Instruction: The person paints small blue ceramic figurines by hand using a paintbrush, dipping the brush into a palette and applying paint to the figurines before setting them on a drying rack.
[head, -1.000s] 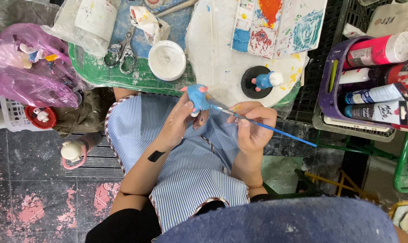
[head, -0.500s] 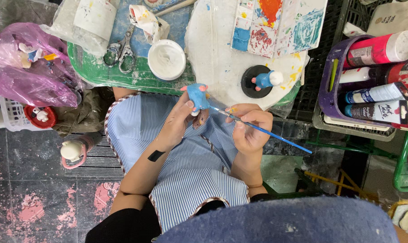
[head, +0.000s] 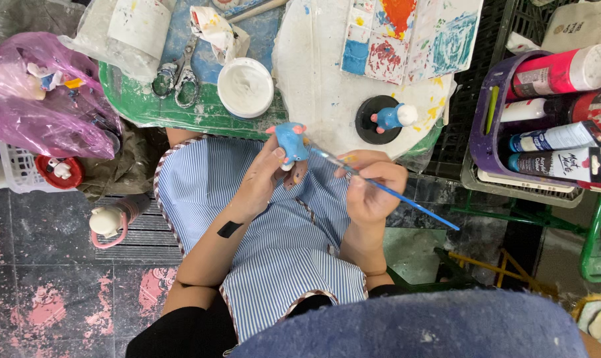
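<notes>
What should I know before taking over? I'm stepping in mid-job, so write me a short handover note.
Left hand: grips a small blue figurine over the striped apron.
Right hand: holds a blue-handled brush, its tip at the figurine.
Nearby: a second blue figurine on a black disc, a white cup, the paint-smeared palette, paint tubes in the purple basket.
Done: the body looks blue.
Left: probably fine details; the exact spot under the tip cannot be made out.

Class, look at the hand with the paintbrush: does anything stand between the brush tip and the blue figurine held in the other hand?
Nothing visible does. The left hand holds the blue figurine above the striped apron, and the right hand holds the paintbrush, its tip right at the figurine's side with no object between them.
</notes>
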